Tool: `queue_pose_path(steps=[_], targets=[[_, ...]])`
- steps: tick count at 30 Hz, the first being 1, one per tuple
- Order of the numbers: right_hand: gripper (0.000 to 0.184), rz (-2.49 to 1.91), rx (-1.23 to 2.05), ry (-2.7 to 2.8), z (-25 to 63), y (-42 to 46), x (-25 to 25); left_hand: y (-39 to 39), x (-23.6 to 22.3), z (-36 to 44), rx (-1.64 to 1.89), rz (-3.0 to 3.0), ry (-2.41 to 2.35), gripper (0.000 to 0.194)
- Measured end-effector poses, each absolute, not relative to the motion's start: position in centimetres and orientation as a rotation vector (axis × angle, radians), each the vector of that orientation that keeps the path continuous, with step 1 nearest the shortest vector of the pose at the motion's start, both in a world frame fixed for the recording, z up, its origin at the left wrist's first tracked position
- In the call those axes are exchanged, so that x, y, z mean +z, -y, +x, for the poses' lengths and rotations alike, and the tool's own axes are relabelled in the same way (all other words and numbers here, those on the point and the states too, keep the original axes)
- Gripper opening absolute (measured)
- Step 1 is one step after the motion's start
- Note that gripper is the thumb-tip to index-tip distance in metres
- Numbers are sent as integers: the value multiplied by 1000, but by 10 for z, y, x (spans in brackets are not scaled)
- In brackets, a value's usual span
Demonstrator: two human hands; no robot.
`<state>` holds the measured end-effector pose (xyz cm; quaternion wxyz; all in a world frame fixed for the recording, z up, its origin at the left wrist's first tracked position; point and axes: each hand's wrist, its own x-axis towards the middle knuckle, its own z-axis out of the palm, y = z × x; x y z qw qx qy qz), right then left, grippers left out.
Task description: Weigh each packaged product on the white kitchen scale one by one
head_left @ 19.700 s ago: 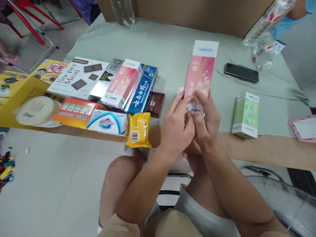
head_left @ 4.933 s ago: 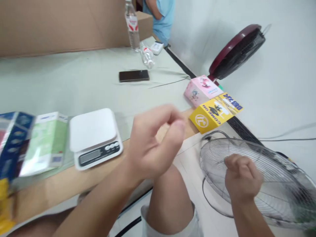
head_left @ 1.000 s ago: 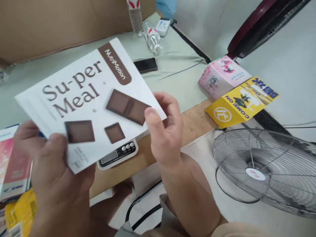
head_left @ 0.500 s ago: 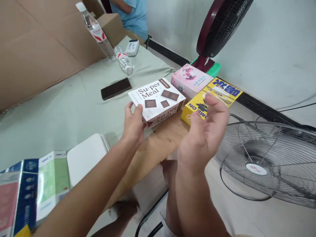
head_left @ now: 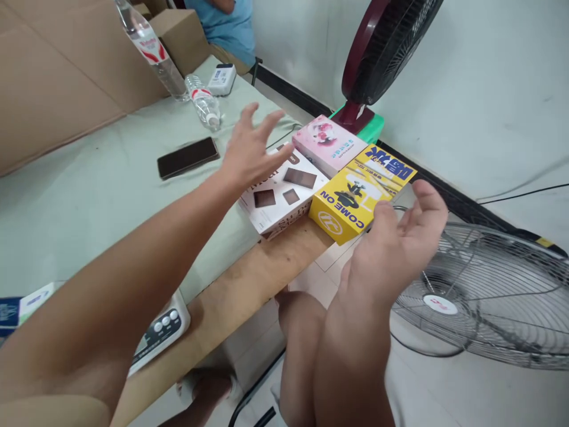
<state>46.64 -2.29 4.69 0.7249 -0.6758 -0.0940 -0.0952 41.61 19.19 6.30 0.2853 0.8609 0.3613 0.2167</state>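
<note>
My left hand [head_left: 253, 148] reaches over the white Su-per Meal box [head_left: 284, 193] with fingers spread, hiding part of its lettering. Whether a fingertip touches the box I cannot tell. That box lies flat at the table edge, against the yellow COME ON box [head_left: 355, 193]. Behind both lies a pink box [head_left: 329, 142] with a floral print. Off the table edge, in front of the yellow box, my right hand [head_left: 395, 243] is raised with its fingers loosely curved and apart, holding nothing.
A black phone [head_left: 188, 158], a lying bottle [head_left: 204, 104] and a standing bottle [head_left: 153, 53] are farther back. A scale [head_left: 166, 332] sits partly under my left forearm. One fan [head_left: 386, 53] stands behind the boxes, another [head_left: 484, 296] at right. A person in blue [head_left: 229, 29] is at the back.
My left hand has let go of the white box and moved up and over it, fingers spreading. The white box now lies beside the yellow one. My right hand has moved right, away from the yellow box.
</note>
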Motion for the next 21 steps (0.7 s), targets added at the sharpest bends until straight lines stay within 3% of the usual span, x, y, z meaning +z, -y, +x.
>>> queue_pose_path(steps=[6, 12, 21], targets=[[52, -1608, -106, 201, 481, 21, 21, -182, 63, 492, 278, 2429, -984, 65], [73, -1461, 171, 150, 484, 5, -5, -186, 46, 493, 229, 2479, -931, 63], [73, -1488, 241, 205, 469, 1, 5, -196, 49, 474, 191, 2536, -986, 66]])
